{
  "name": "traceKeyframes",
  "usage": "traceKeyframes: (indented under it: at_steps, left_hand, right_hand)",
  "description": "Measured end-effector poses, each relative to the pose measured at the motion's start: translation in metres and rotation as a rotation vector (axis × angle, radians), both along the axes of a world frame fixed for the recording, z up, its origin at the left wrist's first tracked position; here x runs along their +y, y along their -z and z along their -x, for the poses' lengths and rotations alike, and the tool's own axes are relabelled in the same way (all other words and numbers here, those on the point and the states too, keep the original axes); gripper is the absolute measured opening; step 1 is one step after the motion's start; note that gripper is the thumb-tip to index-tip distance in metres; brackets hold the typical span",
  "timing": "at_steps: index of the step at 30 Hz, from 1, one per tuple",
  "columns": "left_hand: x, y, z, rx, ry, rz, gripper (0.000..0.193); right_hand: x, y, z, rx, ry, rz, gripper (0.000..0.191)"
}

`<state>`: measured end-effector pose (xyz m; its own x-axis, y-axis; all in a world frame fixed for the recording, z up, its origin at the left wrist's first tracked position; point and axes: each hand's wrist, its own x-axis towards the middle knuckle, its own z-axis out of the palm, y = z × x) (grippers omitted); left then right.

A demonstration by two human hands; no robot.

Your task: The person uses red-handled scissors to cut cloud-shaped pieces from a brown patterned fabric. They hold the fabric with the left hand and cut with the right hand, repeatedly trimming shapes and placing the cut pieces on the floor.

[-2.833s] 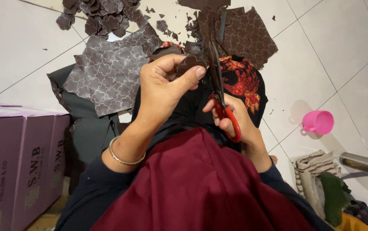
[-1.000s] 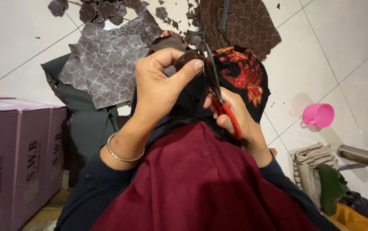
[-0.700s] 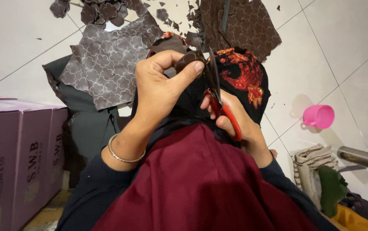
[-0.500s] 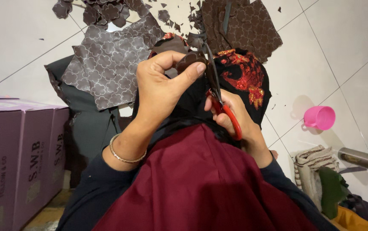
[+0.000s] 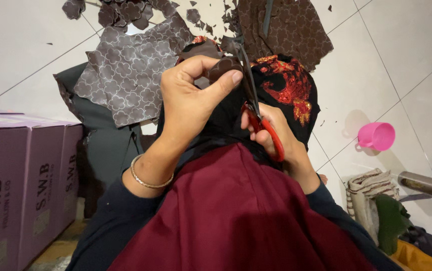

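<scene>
Nearest the camera, a dark red garment (image 5: 236, 216) filled the bottom of the frame, smooth and matte, with dark sleeves running up from it on either side. Above it, the left hand (image 5: 188, 103), a thin gold bangle (image 5: 143, 176) on its wrist, was curled shut with thumb and forefinger pinching a small brown cut-out (image 5: 224, 68), a scalloped, flower-like piece of stiff fabric. Just to the right, the right hand (image 5: 281, 140) was closed through the red handles of the scissors (image 5: 256, 108), whose dark blades ran up along the edge of the cut-out at centre frame. Compared with the views a moment before, the piece had turned slightly in the pinch and the blades stood a little further round its outline, which suggests the trimming was progressing lobe by lobe.

Beneath the hands lay a black cloth (image 5: 296, 95) with red glittering embroidery. Further up, at upper left, a grey sheet printed with clover outlines (image 5: 125, 75) rested on the white tiled floor (image 5: 20, 45), a heap of finished cut-outs (image 5: 120, 10) and loose scraps beyond it; a brown patterned sheet (image 5: 291, 30) sat at upper centre. Purple cardboard boxes (image 5: 20, 185) stood at lower left, a pink plastic cup (image 5: 376, 136) at right.
</scene>
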<state>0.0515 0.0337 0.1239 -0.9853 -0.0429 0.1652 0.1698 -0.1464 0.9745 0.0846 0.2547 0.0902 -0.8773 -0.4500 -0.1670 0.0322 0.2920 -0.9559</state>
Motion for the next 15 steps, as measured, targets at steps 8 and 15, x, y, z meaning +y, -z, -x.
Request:
traceKeyframes:
  at_steps: [8, 15]
  left_hand:
    - [0.002, 0.002, 0.002, 0.008, 0.001, -0.034, 0.01]
    - [0.002, 0.001, 0.002, -0.006, 0.024, -0.083, 0.009]
  right_hand:
    - [0.0, 0.009, 0.001, -0.068, 0.035, 0.035, 0.1]
    - [0.006, 0.018, -0.003, -0.081, 0.053, 0.028, 0.098]
